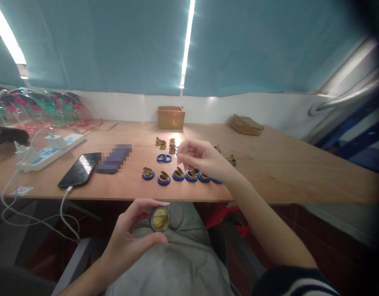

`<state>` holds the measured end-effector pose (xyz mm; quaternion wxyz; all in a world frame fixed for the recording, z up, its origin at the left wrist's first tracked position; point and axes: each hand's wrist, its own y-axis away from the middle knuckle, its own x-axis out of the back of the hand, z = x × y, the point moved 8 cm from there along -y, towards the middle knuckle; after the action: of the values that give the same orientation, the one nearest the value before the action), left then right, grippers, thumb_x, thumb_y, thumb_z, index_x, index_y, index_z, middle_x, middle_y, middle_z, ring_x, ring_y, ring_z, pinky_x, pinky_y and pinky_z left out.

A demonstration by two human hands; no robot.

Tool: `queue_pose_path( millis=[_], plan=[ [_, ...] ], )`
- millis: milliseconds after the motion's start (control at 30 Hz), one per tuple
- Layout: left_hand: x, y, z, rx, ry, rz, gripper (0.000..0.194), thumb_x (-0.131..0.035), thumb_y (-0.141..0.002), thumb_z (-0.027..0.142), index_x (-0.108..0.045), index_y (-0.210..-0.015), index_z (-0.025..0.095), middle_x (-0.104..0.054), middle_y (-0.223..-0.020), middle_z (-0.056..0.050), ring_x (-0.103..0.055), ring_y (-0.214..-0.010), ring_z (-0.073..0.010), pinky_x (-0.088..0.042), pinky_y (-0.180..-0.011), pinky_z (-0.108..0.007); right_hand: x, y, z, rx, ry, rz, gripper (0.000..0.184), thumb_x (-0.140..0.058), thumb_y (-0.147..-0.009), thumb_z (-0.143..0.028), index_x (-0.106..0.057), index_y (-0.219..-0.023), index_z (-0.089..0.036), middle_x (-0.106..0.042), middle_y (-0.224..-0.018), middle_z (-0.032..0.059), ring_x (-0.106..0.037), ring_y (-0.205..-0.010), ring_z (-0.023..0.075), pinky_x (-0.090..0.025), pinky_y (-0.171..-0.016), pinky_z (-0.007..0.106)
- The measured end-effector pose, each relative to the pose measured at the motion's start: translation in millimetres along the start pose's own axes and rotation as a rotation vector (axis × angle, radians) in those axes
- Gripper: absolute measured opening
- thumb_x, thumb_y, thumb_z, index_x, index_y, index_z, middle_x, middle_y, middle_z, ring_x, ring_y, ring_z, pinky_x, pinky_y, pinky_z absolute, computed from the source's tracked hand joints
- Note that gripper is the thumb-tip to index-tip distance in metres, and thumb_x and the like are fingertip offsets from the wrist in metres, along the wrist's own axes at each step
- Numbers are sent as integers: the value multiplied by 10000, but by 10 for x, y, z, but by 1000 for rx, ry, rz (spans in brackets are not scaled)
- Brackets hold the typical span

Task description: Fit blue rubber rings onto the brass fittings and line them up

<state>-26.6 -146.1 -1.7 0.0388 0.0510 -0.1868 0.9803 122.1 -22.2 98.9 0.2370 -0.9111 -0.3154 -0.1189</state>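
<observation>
Between the thumb and fingers of my left hand (134,230), above my lap, is a small round gold metal case (160,219) with a blue ring around its rim. My right hand (204,158) hangs over the table with its fingers curled together; whatever they may pinch is hidden. Beneath and beside it stands a row of gold hinged cases (178,174) on blue rings, their lids tilted up. Two loose blue rings (164,158) lie just left of that hand. Several gold cases without rings (162,144) sit farther back, partly covered by my fingers.
A brown box (170,118) stands at the table's back, and a folded brown paper bag (246,125) lies to the right. On the left are a black phone (80,169), a blurred-out flat object (115,158), a white power strip (56,151) with cables and wrapped colourful bottles (38,109).
</observation>
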Motion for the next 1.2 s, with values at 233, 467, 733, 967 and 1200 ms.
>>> queue_pose_path(
  millis=[233, 467, 733, 967, 1200],
  plan=[
    [4, 32, 37, -50, -75, 11, 565, -905, -627, 193, -630, -1115, 262, -740, -1071, -24, -710, -963, -214, -574, -815, -250, -619, 730, 292, -255, -604, -65, 201, -745, -825, -321, -613, -852, -171, -698, -715, -1, -649, -588, 97, -529, -569, 214],
    [-53, 46, 100, -105, -175, -25, 533, -910, -622, 260, -638, -1080, 249, -742, -989, -28, -712, -895, -223, -568, -772, -269, -1006, 938, 582, -401, -882, -62, 256, -789, -782, -365, -661, -798, -143, -661, -653, -21, -614, -560, 73, -490, -570, 192],
    [-110, 74, 152, -223, -280, -44, 516, -881, -672, 282, -587, -1094, 240, -678, -1027, -54, -688, -887, -216, -564, -740, -283, -1024, 984, 485, -407, -718, -76, 260, -800, -756, -379, -672, -796, -156, -673, -749, -2, -603, -670, 102, -459, -662, 233],
    [-143, 102, 267, -376, -436, -44, 475, -850, -720, 239, -556, -1092, 245, -659, -1050, -55, -683, -923, -206, -559, -780, -278, -930, 1000, 253, -269, -314, 16, 62, -700, -817, -180, -657, -773, -187, -635, -728, -17, -579, -690, 131, -452, -664, 259],
    [-141, 146, 256, -382, -410, -61, 469, -825, -749, 191, -538, -1118, 234, -635, -1076, -62, -678, -961, -201, -557, -808, -267, -893, 977, 90, -96, -32, 55, 151, -728, -763, -84, -636, -738, -201, -613, -734, -40, -571, -689, 122, -452, -675, 247]
  ],
)
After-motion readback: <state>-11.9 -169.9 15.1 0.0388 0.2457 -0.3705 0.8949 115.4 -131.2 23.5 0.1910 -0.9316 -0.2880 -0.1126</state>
